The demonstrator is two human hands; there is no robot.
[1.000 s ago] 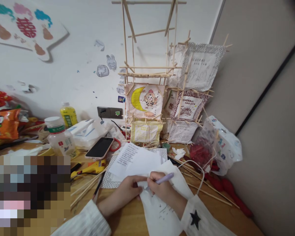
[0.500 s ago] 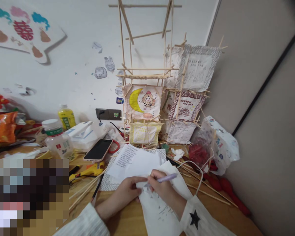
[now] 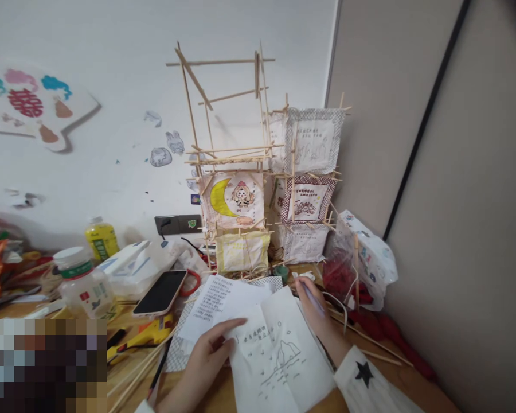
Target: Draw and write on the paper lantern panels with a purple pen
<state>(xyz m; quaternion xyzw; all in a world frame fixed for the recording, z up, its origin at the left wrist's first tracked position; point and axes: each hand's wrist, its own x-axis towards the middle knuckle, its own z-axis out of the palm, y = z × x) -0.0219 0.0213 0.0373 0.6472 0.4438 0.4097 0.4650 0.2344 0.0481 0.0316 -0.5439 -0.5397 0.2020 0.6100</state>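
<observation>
A white sheet of paper [image 3: 269,376] carries a line drawing of peaks, water ripples and birds, with handwritten characters above. My left hand [image 3: 210,353] is at its upper left edge, thumb and forefinger closed on the border. In my right hand [image 3: 316,315], beside the sheet's upper right edge, is a light purple pen [image 3: 312,295], slanting with part of it hidden by the fingers. Behind the drawing lies another sheet [image 3: 212,304] covered in handwriting, on top of a sheet with a crosshatched border [image 3: 174,355].
A stick frame [image 3: 230,150] with decorated paper panels [image 3: 236,201] stands at the back. Leftward are a phone [image 3: 161,292], a yellow glue gun [image 3: 141,341], a plastic bottle [image 3: 86,289] and a white box [image 3: 129,264]. Thin sticks [image 3: 378,350] and a plastic bag [image 3: 370,252] lie right.
My right hand has moved from the middle of the drawing to its upper right edge, still holding the pen. The drawing is now uncovered. The whole view has shifted.
</observation>
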